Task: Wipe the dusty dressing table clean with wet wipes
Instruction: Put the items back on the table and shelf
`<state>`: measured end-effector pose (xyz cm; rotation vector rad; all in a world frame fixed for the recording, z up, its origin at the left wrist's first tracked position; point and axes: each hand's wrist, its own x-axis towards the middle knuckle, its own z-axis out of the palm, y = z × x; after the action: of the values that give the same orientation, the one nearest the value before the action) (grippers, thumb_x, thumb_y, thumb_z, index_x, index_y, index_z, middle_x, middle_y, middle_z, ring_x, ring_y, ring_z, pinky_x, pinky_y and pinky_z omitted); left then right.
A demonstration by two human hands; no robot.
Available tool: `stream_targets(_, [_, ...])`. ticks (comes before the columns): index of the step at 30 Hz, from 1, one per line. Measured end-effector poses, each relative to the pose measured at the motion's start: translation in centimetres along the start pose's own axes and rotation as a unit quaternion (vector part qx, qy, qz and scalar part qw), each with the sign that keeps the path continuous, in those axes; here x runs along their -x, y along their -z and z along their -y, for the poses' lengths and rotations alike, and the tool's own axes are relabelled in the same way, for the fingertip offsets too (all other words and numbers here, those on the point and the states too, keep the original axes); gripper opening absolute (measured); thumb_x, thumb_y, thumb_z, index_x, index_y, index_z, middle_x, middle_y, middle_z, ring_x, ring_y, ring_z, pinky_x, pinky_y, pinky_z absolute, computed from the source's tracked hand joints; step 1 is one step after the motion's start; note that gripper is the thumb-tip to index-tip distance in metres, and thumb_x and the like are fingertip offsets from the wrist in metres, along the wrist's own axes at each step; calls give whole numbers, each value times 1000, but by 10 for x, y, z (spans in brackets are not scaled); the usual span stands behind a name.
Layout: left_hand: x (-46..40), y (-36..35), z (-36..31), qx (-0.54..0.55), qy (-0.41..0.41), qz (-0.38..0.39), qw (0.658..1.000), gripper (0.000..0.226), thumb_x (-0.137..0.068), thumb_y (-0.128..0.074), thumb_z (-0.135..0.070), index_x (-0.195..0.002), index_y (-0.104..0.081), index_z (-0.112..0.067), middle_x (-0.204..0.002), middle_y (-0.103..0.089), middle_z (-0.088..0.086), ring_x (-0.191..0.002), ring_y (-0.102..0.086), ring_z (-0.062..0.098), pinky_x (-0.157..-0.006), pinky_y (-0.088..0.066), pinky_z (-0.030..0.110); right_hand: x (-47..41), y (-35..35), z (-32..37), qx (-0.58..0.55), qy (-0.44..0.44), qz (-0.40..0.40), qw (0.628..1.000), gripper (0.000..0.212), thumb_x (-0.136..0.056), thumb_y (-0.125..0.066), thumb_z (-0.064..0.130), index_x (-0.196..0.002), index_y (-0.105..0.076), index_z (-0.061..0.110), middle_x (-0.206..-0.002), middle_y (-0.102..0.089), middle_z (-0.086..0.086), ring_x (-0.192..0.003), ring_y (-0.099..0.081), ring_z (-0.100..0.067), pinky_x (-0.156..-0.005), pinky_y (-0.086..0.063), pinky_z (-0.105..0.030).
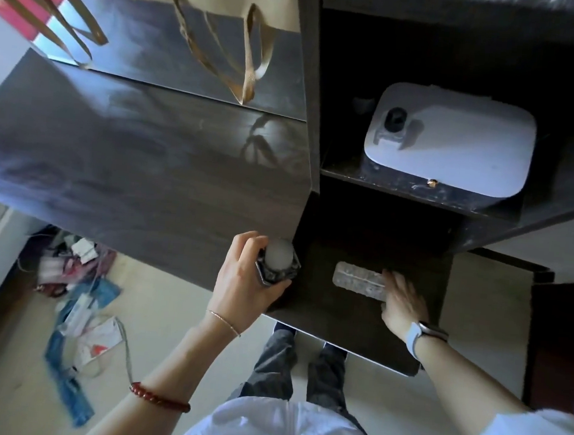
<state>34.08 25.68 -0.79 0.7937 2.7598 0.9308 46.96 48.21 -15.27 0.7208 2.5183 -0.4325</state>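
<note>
Left hand: I am gripping a small dark bottle (276, 268) with a frosted round cap in my left hand (244, 277), fingers curled round its body — I judge I am lifting it off so nothing stands in the way of wiping.
Right hand: my right hand (402, 303) is lying flat with straight fingers on the low dark shelf (347, 311), fingertips touching a clear blister strip (359, 279); it is grasping nothing, and looks set to slide that strip aside.
Dressing table: the long dark surface (139, 157) is running across the left and centre of the frame, showing pale dusty streaks and glare.
Wet wipes: I am seeing none in either hand or on the surface — the wiping itself is probably still to come.
Upper compartment: a white rounded device (463, 145) is sitting in the cubby at upper right, well apart from my hands.
Gift bags: bags with gold ribbon handles (250, 53) are standing at the far edge, upper left.
Floor: blue and white litter (78, 321) is lying at lower left.
</note>
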Motion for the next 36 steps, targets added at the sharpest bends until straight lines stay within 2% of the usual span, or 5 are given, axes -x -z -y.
stream_targets(6, [-6,5,-12,12,9,-5,1000,60,-54,-86,-14,-104,-55,-1,-109,-53,17,-92,-47,18,-78,-41,25,27,18,18,-178,46,-100,978,54,-83,-60,7,-134,-41,2,-141,-39,-17,-128,-39,-34,-105,-36,-41])
stream_targets(14, [-33,7,-12,77,72,-5,994,58,-61,-82,-13,-110,-52,-5,-114,-46,6,-95,-43,12,-81,-32,15,53,152,76,-322,168,-366,857,35,-87,-45,26,-115,-54,7,-105,-56,-7,-90,-51,-9,-80,-42,-16])
stream_targets(17, [-58,6,-1,98,65,6,993,57,-60,-82,-8,-109,-53,-4,-114,-49,9,-97,-47,15,-80,-28,8,40,196,89,-318,129,-432,834,39,-85,-53,23,-119,-48,5,-111,-49,-10,-97,-52,-21,-85,-44,-25])
stream_targets(23, [-130,3,23,95,49,52,993,59,-60,-81,-9,-111,-54,-7,-119,-53,9,-101,-55,24,-79,-37,23,6,222,111,-275,-13,-413,868,62,-81,-66,25,-132,-39,3,-127,-43,-18,-124,-38,-30,-99,-40,-40])
stream_targets(36, [-212,-12,40,81,-4,128,988,65,-65,-75,-3,-124,-48,-9,-124,-55,13,-119,-38,31,-98,-33,33,-6,220,131,-203,-130,-456,856,41,-74,-72,24,-110,-61,7,-106,-59,-17,-100,-51,-39,-84,-44,-47])
